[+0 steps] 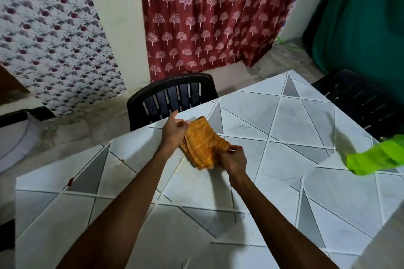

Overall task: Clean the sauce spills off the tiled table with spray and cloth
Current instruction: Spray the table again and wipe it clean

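Observation:
A folded orange cloth (203,144) is held just above the grey-and-white tiled table (284,120), near its far edge. My left hand (173,130) grips the cloth's left side, the index finger sticking out. My right hand (232,158) pinches its near right corner. Small red sauce spots (70,181) sit on the table near its left edge, with another red speck (122,160) further in. A green object (378,157), blurred, lies at the table's right edge; I cannot tell whether it is the spray bottle.
A black plastic chair (172,96) stands pushed against the table's far side. Another dark chair (360,96) is at the far right. A red patterned curtain (209,17) and a green cloth (360,17) hang behind.

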`<action>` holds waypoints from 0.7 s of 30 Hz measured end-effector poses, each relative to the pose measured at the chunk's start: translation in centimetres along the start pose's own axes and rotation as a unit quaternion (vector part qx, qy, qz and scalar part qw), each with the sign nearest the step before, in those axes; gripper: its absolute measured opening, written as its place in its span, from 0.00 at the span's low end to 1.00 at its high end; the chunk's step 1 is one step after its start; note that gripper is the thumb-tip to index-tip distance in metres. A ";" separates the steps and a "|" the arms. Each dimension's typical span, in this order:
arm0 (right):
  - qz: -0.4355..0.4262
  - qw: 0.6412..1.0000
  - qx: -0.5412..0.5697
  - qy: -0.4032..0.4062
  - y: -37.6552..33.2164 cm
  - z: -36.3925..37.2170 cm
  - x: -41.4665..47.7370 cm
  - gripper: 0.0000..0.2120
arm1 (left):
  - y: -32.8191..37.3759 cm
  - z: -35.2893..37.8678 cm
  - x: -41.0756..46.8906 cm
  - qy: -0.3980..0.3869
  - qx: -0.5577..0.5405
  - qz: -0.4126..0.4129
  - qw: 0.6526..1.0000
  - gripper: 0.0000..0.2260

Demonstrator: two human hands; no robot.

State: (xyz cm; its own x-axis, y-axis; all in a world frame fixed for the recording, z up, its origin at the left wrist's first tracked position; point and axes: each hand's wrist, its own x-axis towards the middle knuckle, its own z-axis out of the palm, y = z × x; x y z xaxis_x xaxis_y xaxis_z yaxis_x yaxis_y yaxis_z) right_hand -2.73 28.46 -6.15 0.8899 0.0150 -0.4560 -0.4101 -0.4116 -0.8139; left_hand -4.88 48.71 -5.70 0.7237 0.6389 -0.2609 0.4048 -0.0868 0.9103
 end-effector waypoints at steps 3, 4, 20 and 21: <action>-0.207 0.949 -0.224 0.076 -0.3 1.5 0.8 0.26 | -1.7 -1.7 1.9 0.072 0.151 0.032 0.985 0.29; -0.273 0.927 -0.249 0.065 -0.8 2.2 1.3 0.25 | -2.8 -2.6 2.2 0.089 0.208 0.043 0.973 0.29; -0.328 0.801 -0.501 -0.013 -5.8 12.8 15.4 0.40 | -12.2 -5.6 2.2 -0.021 0.484 0.137 0.864 0.45; -0.340 0.791 -0.508 -0.031 -5.8 14.3 14.8 0.41 | -12.6 -5.8 2.2 -0.020 0.489 0.137 0.861 0.44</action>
State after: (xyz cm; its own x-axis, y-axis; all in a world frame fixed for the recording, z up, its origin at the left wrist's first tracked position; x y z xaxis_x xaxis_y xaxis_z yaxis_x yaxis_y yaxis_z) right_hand 9.96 44.11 -13.29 0.8115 0.5789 -0.0792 0.5590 -0.8087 -0.1832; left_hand -11.61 55.64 -15.87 0.8779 0.4664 -0.1083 0.4784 -0.8454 0.2377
